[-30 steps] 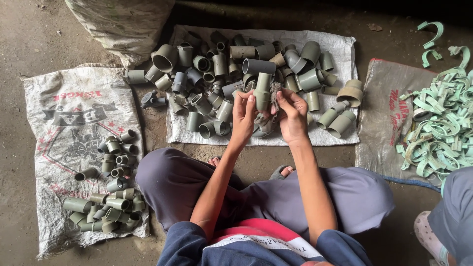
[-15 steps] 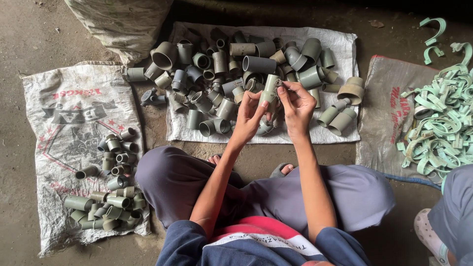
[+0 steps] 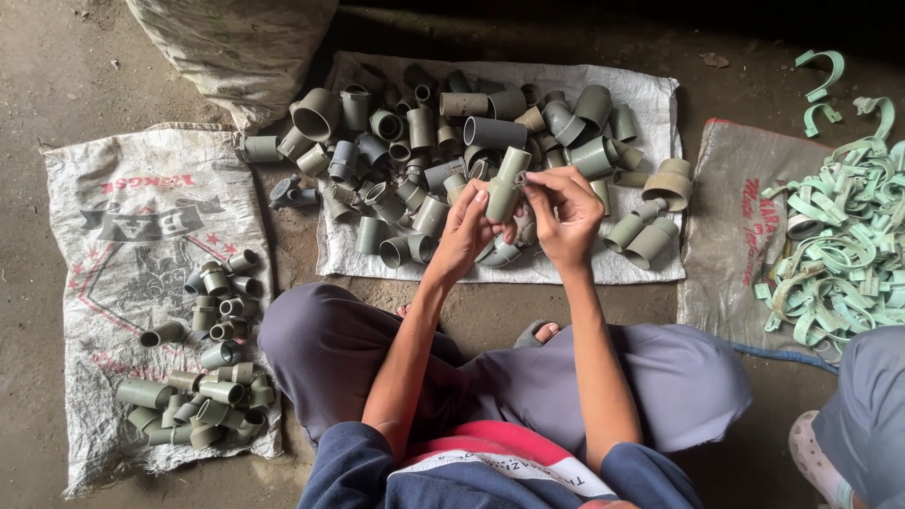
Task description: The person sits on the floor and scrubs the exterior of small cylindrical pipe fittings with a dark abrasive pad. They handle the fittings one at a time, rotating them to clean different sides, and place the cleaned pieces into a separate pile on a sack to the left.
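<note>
Centre frame: the left hand (image 3: 465,229) wraps the grey pipe fitting (image 3: 506,186), its long axis tilting up and slightly right, while the right hand (image 3: 568,209) pinches its top rim. Behind sits the fitting pile (image 3: 424,141) on a white sack (image 3: 650,104); green strips (image 3: 839,254) lie right.

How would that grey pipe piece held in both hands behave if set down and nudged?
The pipe piece looks like rigid plastic, so probably stiff. Being hollow, it is likely light. Its round body may roll on the sack; the left hand grips it.
</note>
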